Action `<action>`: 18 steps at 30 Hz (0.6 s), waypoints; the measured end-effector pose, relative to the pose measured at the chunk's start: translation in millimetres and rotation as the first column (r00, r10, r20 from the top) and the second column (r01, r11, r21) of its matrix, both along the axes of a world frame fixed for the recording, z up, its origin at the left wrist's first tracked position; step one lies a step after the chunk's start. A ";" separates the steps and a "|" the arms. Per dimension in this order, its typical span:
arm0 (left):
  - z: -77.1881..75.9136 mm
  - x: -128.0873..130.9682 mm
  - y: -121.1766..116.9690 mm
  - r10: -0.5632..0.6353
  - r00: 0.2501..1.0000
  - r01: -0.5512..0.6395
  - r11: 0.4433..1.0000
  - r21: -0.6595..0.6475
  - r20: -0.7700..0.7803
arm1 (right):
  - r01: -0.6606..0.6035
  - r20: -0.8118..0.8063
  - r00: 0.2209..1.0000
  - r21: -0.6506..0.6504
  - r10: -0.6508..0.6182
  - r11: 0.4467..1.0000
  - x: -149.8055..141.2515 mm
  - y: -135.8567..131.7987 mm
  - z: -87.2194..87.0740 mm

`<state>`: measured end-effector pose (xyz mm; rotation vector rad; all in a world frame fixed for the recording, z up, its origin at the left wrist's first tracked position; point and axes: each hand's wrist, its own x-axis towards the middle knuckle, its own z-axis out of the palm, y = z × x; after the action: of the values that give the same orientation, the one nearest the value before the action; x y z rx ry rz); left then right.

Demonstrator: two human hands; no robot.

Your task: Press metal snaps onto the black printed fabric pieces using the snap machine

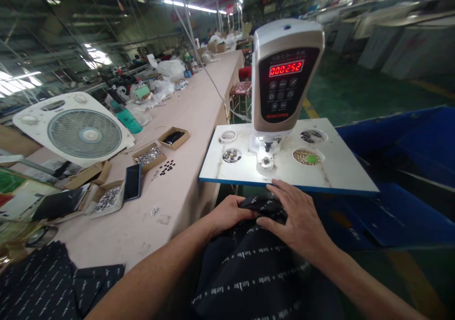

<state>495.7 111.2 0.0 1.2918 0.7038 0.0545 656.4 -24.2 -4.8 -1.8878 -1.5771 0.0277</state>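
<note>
Black cloth printed with rows of white lettering (249,268) lies bunched over my lap, its upper edge just below the machine's table. My left hand (227,212) pinches the gathered edge, thumb on top and the other fingers partly hidden. Across the right side of the same cloth rests my right hand (296,218), fingers stretched forward and thumb apart. Ahead stands a snap-fastening machine (284,73) with lit red digits. Its lower die (265,163) sits under a bright light, with no cloth on it.
The white machine table (341,168) has round wells of small fasteners. To the left, a long table (192,168) bears a box fan (85,130), boxes of metal parts (108,199), a phone (132,182) and more printed cloth (39,282). Blue sheeting (401,135) hangs at right.
</note>
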 end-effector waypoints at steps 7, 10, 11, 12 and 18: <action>15.8 10.2 6.2 0.005 1.000 -0.007 0.997 0.073 0.028 | -0.012 0.235 0.972 -0.062 0.026 0.998 4.8 -0.4 -28.8; 21.5 7.4 11.6 -0.051 0.999 0.050 0.996 0.078 0.003 | -0.039 0.238 0.969 -0.086 0.058 0.996 15.4 -8.3 -39.1; 21.6 6.1 13.3 -0.061 0.998 0.062 0.994 0.090 -0.007 | -0.057 0.212 0.975 -0.079 0.073 0.995 16.5 -10.5 -37.2; 21.0 4.8 14.7 -0.074 0.997 0.075 0.992 0.102 -0.015 | -0.083 0.177 0.980 -0.066 0.093 0.994 16.2 -11.9 -32.4; 19.5 -1.5 15.9 -0.313 0.950 0.305 0.929 0.211 0.007 | -0.279 -0.108 0.957 -0.092 0.269 0.956 7.0 0.4 14.1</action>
<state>494.2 127.1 19.5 1.5867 0.4607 -0.1051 663.4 -23.8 9.3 -1.7039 -1.7900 0.3237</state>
